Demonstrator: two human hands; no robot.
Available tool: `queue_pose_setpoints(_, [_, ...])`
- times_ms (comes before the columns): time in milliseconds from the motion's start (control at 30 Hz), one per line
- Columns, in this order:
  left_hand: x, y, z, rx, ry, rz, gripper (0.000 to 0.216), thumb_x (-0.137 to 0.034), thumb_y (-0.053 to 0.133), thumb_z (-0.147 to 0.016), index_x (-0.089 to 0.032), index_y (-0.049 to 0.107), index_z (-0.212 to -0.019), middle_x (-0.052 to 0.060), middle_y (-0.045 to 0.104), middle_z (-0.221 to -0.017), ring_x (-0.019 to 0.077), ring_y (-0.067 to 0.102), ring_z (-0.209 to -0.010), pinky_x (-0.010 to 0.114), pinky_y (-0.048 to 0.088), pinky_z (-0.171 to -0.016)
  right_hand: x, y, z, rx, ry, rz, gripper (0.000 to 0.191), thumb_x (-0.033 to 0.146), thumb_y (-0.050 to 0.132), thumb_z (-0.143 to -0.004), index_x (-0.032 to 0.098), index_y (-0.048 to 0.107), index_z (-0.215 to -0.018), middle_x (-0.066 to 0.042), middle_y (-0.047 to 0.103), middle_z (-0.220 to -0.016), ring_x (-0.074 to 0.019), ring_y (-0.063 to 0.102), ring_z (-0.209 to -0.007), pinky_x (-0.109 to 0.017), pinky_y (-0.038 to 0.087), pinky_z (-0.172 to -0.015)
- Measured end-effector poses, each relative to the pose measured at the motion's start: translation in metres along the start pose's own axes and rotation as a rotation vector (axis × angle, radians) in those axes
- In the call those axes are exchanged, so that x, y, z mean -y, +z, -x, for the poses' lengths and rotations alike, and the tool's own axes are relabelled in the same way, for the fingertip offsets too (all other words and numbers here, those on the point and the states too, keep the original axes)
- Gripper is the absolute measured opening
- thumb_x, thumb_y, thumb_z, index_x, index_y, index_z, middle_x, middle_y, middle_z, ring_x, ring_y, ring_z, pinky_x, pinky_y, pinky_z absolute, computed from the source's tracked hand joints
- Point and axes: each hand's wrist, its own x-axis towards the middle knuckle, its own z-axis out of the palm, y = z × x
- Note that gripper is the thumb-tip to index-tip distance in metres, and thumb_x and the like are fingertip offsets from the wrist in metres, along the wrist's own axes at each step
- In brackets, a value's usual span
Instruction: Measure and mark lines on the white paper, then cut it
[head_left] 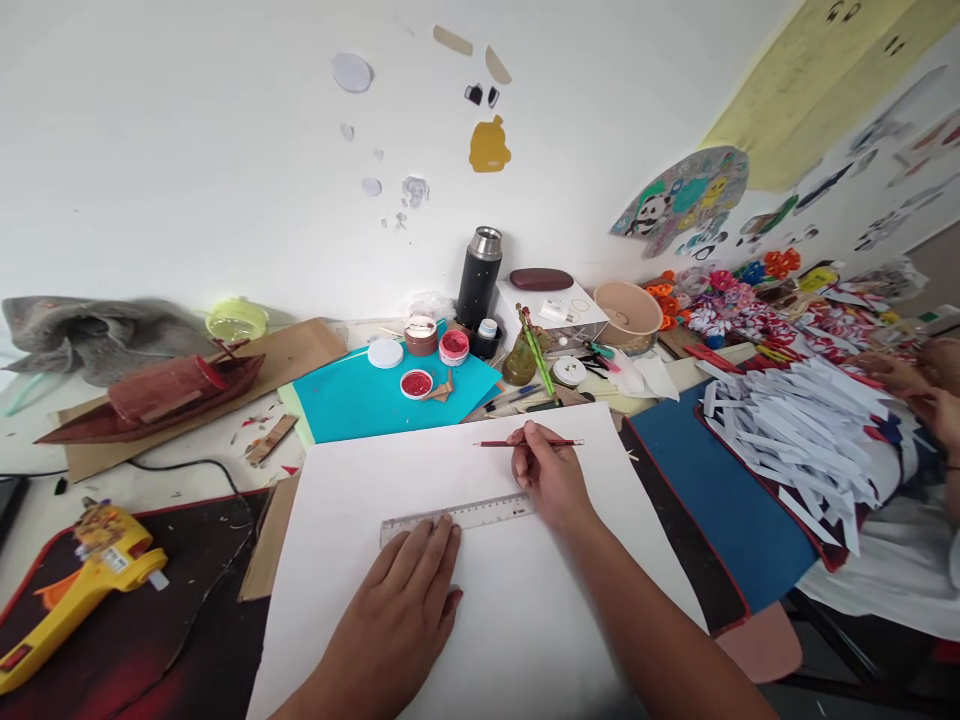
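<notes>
A large sheet of white paper (360, 470) covers the work surface in front of me. Across its middle lies a clear plastic ruler (487, 513), slightly slanted. My left hand (409, 590) rests flat on the ruler's left part, fingers stretched out and pressing it to the paper. Near the ruler's right end, my right hand (551, 475) pinches a dark red pencil (491, 443) between thumb and fingers. The pencil lies almost level, its sharpened tip pointing left and apart from the ruler. I see no clear drawn lines on the sheet.
Paint pots (454, 346) stand on blue card (352, 400) behind the sheet, near a black flask (480, 275). At left are a yellow glue gun (97, 580) and a reddish model boat (161, 400). Another person's hand (934, 395) is beside white paper strips (795, 420) at right.
</notes>
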Motion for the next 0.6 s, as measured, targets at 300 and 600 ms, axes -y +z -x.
queue_pose_setpoints(300, [0.001, -0.008, -0.002, -0.013, 0.043, 0.015, 0.036, -0.016, 0.040, -0.112, -0.010, 0.071, -0.130, 0.010, 0.080, -0.123, 0.0270, 0.069, -0.112, 0.044, 0.044, -0.105, -0.002, -0.001, -0.001, 0.000, -0.010, 0.028, 0.055, 0.071, 0.088, -0.079, 0.017, 0.076, -0.076, 0.003, 0.056, -0.049, -0.0084, 0.044, -0.040, -0.022, 0.030, -0.041])
queue_pose_setpoints(600, [0.007, -0.013, 0.017, 0.051, 0.059, 0.079, 0.033, -0.010, 0.045, -0.108, -0.014, 0.069, -0.131, 0.006, 0.077, -0.116, 0.0253, 0.068, -0.110, 0.043, 0.046, -0.104, -0.002, 0.001, 0.000, 0.018, -0.019, 0.054, 0.057, 0.074, 0.088, -0.078, 0.018, 0.076, -0.076, 0.003, 0.056, -0.048, -0.0095, 0.043, -0.041, -0.023, 0.030, -0.041])
